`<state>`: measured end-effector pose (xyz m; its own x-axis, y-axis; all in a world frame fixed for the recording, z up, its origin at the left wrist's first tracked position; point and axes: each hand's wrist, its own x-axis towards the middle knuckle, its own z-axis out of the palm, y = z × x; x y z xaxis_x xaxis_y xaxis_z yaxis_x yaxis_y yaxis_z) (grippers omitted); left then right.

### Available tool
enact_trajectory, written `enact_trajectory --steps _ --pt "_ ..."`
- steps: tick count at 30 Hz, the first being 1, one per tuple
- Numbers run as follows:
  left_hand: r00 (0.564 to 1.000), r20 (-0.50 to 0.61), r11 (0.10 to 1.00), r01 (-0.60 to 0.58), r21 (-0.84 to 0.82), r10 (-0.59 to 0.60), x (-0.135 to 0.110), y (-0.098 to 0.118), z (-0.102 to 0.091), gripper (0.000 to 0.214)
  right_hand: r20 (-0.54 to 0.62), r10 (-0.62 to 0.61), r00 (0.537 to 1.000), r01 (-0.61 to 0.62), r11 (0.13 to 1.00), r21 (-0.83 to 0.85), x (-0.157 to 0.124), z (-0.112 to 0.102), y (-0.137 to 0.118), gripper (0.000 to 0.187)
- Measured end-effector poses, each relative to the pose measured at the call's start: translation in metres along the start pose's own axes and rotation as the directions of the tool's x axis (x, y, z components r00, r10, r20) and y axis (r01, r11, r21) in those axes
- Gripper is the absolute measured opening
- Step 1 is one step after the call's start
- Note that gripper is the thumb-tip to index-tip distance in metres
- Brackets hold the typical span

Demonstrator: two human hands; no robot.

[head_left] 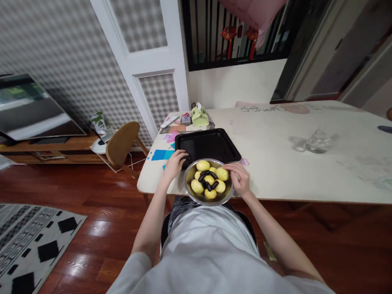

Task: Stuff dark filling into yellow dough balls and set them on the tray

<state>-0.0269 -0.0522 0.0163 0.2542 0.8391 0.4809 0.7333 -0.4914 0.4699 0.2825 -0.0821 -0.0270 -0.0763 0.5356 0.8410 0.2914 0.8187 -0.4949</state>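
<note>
A round metal bowl (190, 193) sits at the table's front edge, close to my body. Several yellow lemons (196, 186) fill it, with several small, glossy black oblong pieces (214, 185) lying on top. My right hand (241, 178) is at the bowl's right side, its fingers closed over the rim beside a lemon (222, 174). Just behind the bowl lies a black rectangular tray (207, 145). My left hand (176, 164) is over the tray's near left corner, fingers curled together. Against the dark tray, whatever is at those fingertips is hard to make out.
The long white table (270, 159) extends to the right, with a glass pitcher (317, 142) on it. At the back left stand a green tissue box (199, 116) and small items. A wooden chair (123, 145) is at the left end. A pink balloon (256, 1) hangs above.
</note>
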Motion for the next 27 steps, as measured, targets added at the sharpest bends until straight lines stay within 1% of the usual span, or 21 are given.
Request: enact_trajectory --steps 2,5,7,10,13,17,21,24,26,27 --pt "0.992 0.114 0.998 0.040 0.048 -0.046 0.014 -0.018 0.007 0.029 0.007 -0.009 1.000 0.009 1.000 0.000 0.000 0.000 0.000 0.032" --pt "0.977 0.206 0.997 0.047 0.068 -0.060 0.031 -0.032 0.017 0.033 0.021 -0.020 1.000 0.020 1.000 0.005 0.001 -0.001 -0.002 0.031" --pt "0.969 0.242 0.997 0.036 0.062 -0.050 0.037 -0.035 0.022 0.035 0.027 -0.018 0.999 0.018 1.000 0.003 0.001 0.000 -0.003 0.031" --pt "0.956 0.293 0.999 0.016 0.046 -0.029 0.042 -0.036 0.026 0.023 0.029 -0.008 1.000 0.009 1.000 -0.006 0.002 0.000 -0.005 0.031" --pt "0.952 0.306 0.999 0.012 0.036 -0.022 0.042 -0.035 0.026 0.014 0.027 -0.014 1.000 0.014 1.000 0.009 0.002 0.001 -0.005 0.031" --pt "0.962 0.271 0.999 0.025 0.035 -0.034 0.041 -0.032 0.025 0.008 0.030 -0.013 0.999 0.013 1.000 0.015 0.002 0.000 -0.004 0.030" --pt "0.984 0.168 0.998 0.049 0.035 -0.055 0.038 -0.024 0.021 0.006 0.035 -0.012 0.999 0.012 1.000 0.012 0.001 0.000 -0.002 0.031" --pt "0.996 0.062 0.997 0.070 0.031 -0.071 0.030 -0.009 0.013 0.006 0.038 -0.011 0.999 0.011 1.000 0.013 0.000 0.000 -0.001 0.030" --pt "0.999 -0.022 0.999 0.048 0.007 -0.048 0.020 0.007 0.004 0.007 0.038 0.003 0.999 -0.004 1.000 0.008 -0.001 0.000 0.000 0.030" --pt "0.997 -0.071 1.000 0.018 -0.013 -0.018 0.015 0.016 0.000 0.008 0.039 0.008 0.999 -0.009 1.000 0.007 -0.001 0.000 0.001 0.030"
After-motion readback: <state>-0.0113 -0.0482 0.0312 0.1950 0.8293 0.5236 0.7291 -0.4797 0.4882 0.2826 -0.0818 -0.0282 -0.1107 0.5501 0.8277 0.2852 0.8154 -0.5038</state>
